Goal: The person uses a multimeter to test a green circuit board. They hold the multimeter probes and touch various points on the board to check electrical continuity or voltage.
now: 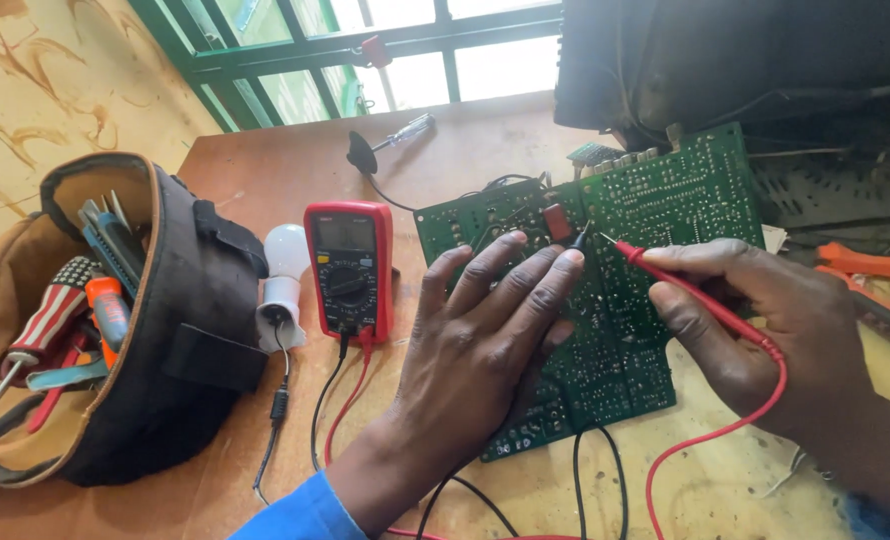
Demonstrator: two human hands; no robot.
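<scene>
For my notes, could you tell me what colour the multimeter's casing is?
Red, clearest in the head view: multimeter.

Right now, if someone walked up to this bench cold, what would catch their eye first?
Most likely the green circuit board at centre, with the left hand pressed flat on it, holding a black probe, and the right hand touching a red probe to it. Next, the red multimeter just left of the board, beside a white bulb. At far left, an open tool bag with screwdrivers.

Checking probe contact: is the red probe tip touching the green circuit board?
Touching. Head view: the right hand holds the red probe, and its metal tip meets the green circuit board with no visible gap.
</scene>
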